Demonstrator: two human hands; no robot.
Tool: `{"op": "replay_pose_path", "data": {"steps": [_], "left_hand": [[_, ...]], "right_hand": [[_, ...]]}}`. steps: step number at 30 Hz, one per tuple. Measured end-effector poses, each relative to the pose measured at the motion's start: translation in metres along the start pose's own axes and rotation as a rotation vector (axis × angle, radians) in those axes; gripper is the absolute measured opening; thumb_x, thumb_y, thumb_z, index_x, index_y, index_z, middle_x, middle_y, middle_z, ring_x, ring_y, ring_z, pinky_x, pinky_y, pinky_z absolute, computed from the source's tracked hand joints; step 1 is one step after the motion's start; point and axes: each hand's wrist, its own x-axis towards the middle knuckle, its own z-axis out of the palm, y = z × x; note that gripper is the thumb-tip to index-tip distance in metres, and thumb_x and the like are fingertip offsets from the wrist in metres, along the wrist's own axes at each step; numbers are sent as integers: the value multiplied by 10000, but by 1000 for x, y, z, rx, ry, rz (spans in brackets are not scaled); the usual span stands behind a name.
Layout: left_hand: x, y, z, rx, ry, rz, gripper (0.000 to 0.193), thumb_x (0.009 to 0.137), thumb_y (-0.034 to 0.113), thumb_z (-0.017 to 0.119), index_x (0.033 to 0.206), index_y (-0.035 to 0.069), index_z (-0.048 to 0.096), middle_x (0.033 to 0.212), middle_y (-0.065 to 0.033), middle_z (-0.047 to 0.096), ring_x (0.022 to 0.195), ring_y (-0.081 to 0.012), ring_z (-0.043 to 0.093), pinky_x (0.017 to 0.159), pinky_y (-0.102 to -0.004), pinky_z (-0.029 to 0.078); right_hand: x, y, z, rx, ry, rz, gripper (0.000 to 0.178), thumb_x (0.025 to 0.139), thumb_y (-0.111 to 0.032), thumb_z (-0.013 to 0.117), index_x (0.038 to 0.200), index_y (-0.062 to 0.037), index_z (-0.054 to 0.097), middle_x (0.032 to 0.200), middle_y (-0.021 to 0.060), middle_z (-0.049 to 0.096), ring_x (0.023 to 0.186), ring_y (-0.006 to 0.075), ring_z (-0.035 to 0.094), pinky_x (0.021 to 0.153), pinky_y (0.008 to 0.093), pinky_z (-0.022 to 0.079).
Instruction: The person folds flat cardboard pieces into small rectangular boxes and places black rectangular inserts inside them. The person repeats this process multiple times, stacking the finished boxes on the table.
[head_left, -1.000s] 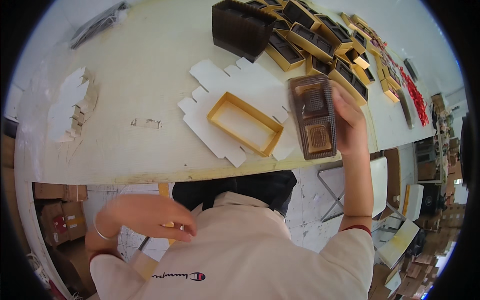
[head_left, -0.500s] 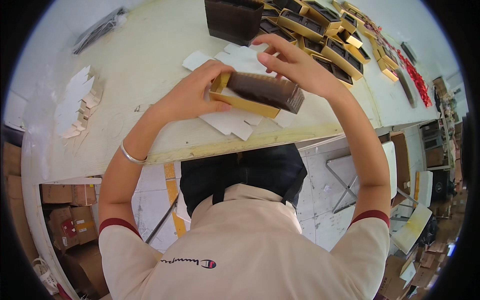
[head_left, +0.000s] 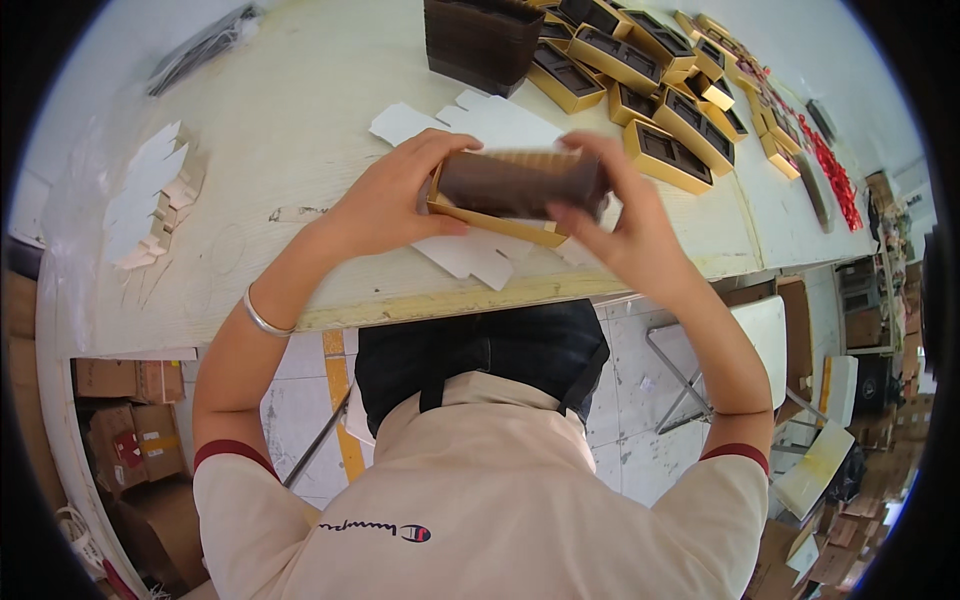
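A shallow gold cardboard box (head_left: 497,222) is held just above the table's front edge. My left hand (head_left: 398,192) is closed round its left end, thumb on the near side. A dark brown ridged plastic tray (head_left: 505,186) lies lengthwise in the box, blurred by motion. At its right end my right hand (head_left: 632,215) is closed on the tray, thumb near and fingers far. Whether the tray sits fully down inside cannot be seen. White die-cut card pieces (head_left: 465,258) lie flat under and behind the box.
Beyond the box stands a stack of brown trays (head_left: 480,45). Gold boxes with brown trays (head_left: 693,128) are piled at the back right, near red ribbon strips (head_left: 832,170). More white card pieces (head_left: 150,200) stand at left, and a plastic-wrapped dark bundle (head_left: 205,48) lies behind.
My right hand has come down from above the tray and closed on its right end. The tray's projecting right end has shifted inward over the box. My left hand keeps its hold.
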Motion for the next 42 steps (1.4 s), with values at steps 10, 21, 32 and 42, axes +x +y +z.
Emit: {"op": "replay_pose_path", "data": {"steps": [10,21,32,42], "left_hand": [[2,3,0,36,-26,-68,713,668,75,788,1303,107,467,1224,-90,489,1118,-253,513,957,-336,438],[1,6,-2,64,-20,-31,790,648,136,806,1340,109,426,1222,-135,480,1099,-315,498,924,-367,439],[9,-1,-7,143,-45,34,730,628,177,817,1276,100,488,1176,-104,480,982,-274,530,815,-368,464],[6,-9,-6,-49,-6,25,723,624,86,799,1277,83,490,1181,-100,467,976,-280,535,838,-369,464]], "right_hand": [[15,16,-9,197,-91,46,738,770,-75,742,1402,-115,363,1149,118,545,1001,184,565,837,294,476],[32,19,-30,-210,-216,-124,298,820,-64,631,1112,-21,592,827,141,600,700,307,597,622,355,482],[57,13,-21,-237,-457,247,239,902,-191,553,1085,-42,594,907,144,621,714,315,617,662,371,488],[20,10,-21,-87,-345,31,362,721,-105,751,1056,-11,651,1129,165,546,943,296,583,793,346,502]]}}
